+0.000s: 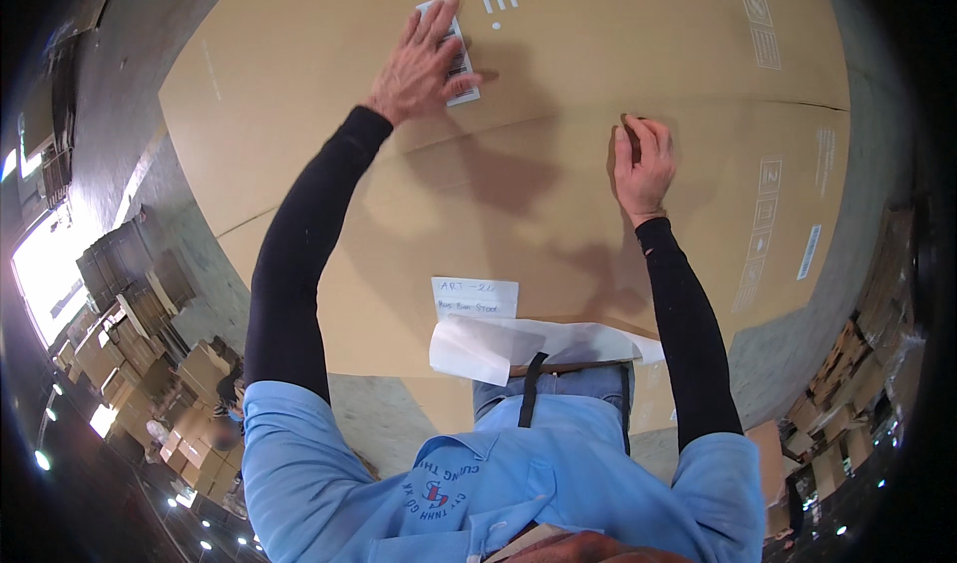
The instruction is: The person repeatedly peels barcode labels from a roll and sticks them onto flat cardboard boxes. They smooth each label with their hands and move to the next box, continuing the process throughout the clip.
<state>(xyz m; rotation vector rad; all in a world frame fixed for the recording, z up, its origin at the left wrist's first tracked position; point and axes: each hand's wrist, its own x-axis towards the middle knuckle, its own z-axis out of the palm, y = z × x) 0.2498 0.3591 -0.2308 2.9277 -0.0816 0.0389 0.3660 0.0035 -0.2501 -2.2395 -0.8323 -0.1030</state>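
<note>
A large brown cardboard carton fills the space in front of me. My left hand lies with fingers spread over a white barcode label on its far left part, pressing against it. Farther right, my right hand is at the carton's surface with curled fingers and thumb close to them; anything held there is hidden. Close to my waist, a loose white sheet with curled edges lies along the carton's near edge. A white paper with handwriting sits just beyond it.
A seam runs across the carton between its near and far parts. Another small barcode label is at the right side. Stacked cardboard boxes stand on the floor at the left, and more flattened cardboard is piled at the right.
</note>
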